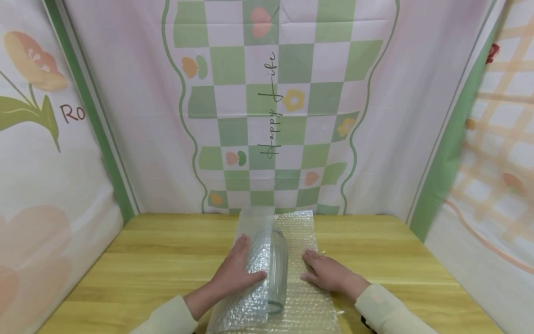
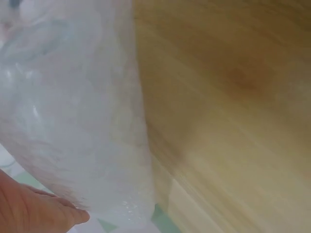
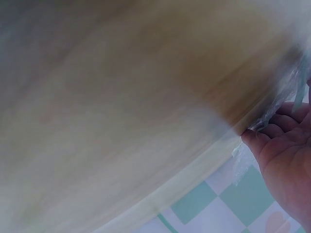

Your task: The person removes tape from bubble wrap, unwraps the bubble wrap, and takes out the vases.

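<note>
A clear glass vase [image 1: 278, 273] lies lengthwise on a sheet of bubble wrap [image 1: 308, 297] in the head view. The wrap's left part is folded over the vase and hides its left half. On that fold lies my left hand [image 1: 235, 274], fingers extended and thumb spread toward the vase. My right hand [image 1: 327, 273] touches the flat right part of the wrap near its edge, apart from the glass. In the left wrist view, the hand [image 2: 41, 211] is at the lower left against the whitish wrap [image 2: 97, 116]. In the right wrist view, the fingers [image 3: 277, 131] meet the wrap's edge.
The wooden table [image 1: 167, 255] extends to both sides of the wrap. Behind it hangs a curtain [image 1: 300, 60] with a green-and-white check pattern and lettering. Printed cloth panels [image 1: 54, 176] flank the table on the left and right.
</note>
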Demonstrator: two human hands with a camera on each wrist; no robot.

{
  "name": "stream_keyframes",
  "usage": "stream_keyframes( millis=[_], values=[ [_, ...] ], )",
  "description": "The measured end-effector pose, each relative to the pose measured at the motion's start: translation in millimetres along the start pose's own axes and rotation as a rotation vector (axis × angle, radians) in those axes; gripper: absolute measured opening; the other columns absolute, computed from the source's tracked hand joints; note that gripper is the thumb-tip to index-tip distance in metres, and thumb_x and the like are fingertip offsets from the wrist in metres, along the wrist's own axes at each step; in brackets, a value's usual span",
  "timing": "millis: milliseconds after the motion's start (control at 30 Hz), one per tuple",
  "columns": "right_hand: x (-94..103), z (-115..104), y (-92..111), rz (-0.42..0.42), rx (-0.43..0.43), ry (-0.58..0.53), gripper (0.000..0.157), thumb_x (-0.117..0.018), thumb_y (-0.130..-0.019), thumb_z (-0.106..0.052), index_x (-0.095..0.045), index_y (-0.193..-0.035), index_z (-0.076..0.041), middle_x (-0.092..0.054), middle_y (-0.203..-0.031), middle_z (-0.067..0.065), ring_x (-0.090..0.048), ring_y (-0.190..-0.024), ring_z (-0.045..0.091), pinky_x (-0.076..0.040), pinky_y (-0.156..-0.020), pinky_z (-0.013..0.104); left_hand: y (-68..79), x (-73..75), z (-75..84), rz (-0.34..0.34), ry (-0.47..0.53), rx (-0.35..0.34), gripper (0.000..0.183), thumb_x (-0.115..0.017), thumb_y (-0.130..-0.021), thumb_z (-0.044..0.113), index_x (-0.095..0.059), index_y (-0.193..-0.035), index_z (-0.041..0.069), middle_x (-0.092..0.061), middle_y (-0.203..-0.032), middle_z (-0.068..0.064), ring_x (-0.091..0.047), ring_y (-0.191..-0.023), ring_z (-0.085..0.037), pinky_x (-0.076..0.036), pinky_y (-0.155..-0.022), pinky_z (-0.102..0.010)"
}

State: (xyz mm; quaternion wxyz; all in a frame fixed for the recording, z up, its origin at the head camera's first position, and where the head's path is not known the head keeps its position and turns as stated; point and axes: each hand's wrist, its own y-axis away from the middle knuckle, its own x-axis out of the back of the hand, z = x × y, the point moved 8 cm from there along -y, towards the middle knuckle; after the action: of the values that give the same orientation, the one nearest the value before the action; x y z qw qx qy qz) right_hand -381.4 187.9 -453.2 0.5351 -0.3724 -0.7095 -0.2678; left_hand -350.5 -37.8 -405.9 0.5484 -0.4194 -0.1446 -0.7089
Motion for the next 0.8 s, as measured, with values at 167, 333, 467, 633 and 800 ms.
stream_keyframes(
  millis=[167, 333, 467, 633, 800],
  values=[
    [0.1, 0, 0, -0.001, 0.0, -0.005, 0.066, -0.056, -0.098, -0.037, -0.042, -0.138, 0.014, -0.035, -0.146, 0.032, -0.032, -0.136, 0.044, -0.028, -0.111, 0.055, -3.1, -3.5, -0.1, -0.017, -0.016, 0.025, 0.101, -0.069, -0.081, 0.048, -0.023, -0.147, -0.012, -0.016, -0.155, -0.027, -0.016, -0.144, -0.038, -0.02, -0.114, -0.051],
    [0.3, 0, 0, 0.0, -0.002, -0.004, 0.066, -0.056, -0.098, -0.037, -0.042, -0.138, 0.014, -0.035, -0.146, 0.032, -0.033, -0.135, 0.044, -0.028, -0.11, 0.055, -4.3, -6.5, -0.2, -0.011, -0.018, 0.062, 0.11, -0.062, -0.08, 0.067, -0.024, -0.148, -0.011, -0.018, -0.155, -0.026, -0.018, -0.143, -0.038, -0.022, -0.114, -0.052],
    [1.3, 0, 0, 0.007, 0.0, -0.009, 0.066, -0.057, -0.098, -0.037, -0.043, -0.137, 0.014, -0.035, -0.145, 0.032, -0.033, -0.135, 0.044, -0.029, -0.11, 0.055, -5.5, -8.7, 0.9, 0.0, -0.02, 0.083, 0.118, -0.062, -0.075, 0.075, -0.025, -0.148, -0.01, -0.018, -0.155, -0.026, -0.019, -0.142, -0.04, -0.023, -0.113, -0.053],
    [1.7, -1, 0, 0.009, -0.001, -0.007, 0.066, -0.057, -0.098, -0.037, -0.043, -0.137, 0.014, -0.035, -0.145, 0.033, -0.034, -0.135, 0.045, -0.029, -0.11, 0.055, -6.6, -13.0, 0.5, -0.015, -0.011, 0.104, 0.122, -0.066, -0.071, 0.074, -0.023, -0.149, -0.009, -0.015, -0.156, -0.026, -0.017, -0.143, -0.04, -0.023, -0.113, -0.053],
    [3.3, -3, 0, 0.008, -0.005, -0.013, 0.065, -0.057, -0.098, -0.036, -0.043, -0.136, 0.015, -0.035, -0.144, 0.034, -0.033, -0.135, 0.045, -0.029, -0.11, 0.055, -7.5, -15.7, -0.1, -0.017, -0.01, 0.101, 0.124, -0.069, -0.07, 0.073, -0.022, -0.148, -0.011, -0.015, -0.155, -0.028, -0.017, -0.142, -0.042, -0.025, -0.112, -0.054]
  ],
)
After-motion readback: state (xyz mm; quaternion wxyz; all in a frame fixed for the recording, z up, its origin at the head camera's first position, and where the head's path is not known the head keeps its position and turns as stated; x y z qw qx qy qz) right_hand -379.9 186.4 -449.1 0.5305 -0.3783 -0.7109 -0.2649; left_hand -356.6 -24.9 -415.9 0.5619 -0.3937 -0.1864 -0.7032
